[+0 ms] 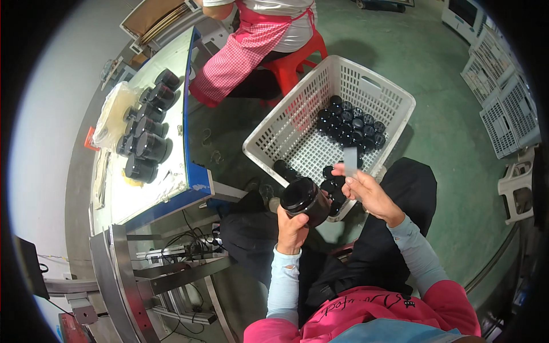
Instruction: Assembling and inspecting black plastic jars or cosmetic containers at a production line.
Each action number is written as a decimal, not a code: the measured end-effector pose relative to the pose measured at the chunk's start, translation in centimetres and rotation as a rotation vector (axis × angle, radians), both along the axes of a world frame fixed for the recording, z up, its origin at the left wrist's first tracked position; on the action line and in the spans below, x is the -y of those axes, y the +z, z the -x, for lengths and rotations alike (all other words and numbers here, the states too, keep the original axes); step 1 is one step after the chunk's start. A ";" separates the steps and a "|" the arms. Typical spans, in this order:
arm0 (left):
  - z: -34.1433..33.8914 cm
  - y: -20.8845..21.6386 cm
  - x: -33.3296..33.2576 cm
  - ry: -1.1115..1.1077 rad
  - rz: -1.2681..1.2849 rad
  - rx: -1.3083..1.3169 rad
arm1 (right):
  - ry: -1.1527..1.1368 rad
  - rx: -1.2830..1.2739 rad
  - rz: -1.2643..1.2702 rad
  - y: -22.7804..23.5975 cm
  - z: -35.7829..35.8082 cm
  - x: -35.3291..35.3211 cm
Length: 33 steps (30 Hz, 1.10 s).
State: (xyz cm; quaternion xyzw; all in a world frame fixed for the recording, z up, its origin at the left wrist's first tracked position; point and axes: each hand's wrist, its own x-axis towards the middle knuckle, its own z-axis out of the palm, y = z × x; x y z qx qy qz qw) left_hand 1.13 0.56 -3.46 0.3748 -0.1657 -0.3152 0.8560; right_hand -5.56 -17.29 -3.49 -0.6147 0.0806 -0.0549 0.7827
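Close by, the left hand point(293, 226) wraps around a dark jar point(304, 201) near the crate's closest edge; the right hand point(369, 194) pinches a grey strip point(350, 162). Inside the pale crate point(306, 94) cluster round black pieces point(346, 121). Leftward, the table point(151, 197) carries black jars point(152, 147).

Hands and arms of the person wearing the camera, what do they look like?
The left hand and right hand wear no gloves. Pale blue sleeves run down to both wrists, below the sleeves of a bright pink top.
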 end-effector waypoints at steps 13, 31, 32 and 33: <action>1.5 0.1 -2.0 -0.044 -0.024 -0.011 | -0.058 -0.096 -0.159 1.7 0.1 -1.4; 1.6 0.6 -1.5 -0.142 -0.069 0.027 | -0.105 -0.099 0.154 1.9 0.3 -1.9; 1.7 0.9 -1.3 -0.110 -0.062 0.027 | -0.097 -0.111 0.192 1.7 0.2 -1.7; 1.8 1.1 -1.2 -0.077 -0.056 0.028 | -0.044 0.060 0.097 0.7 0.1 -1.3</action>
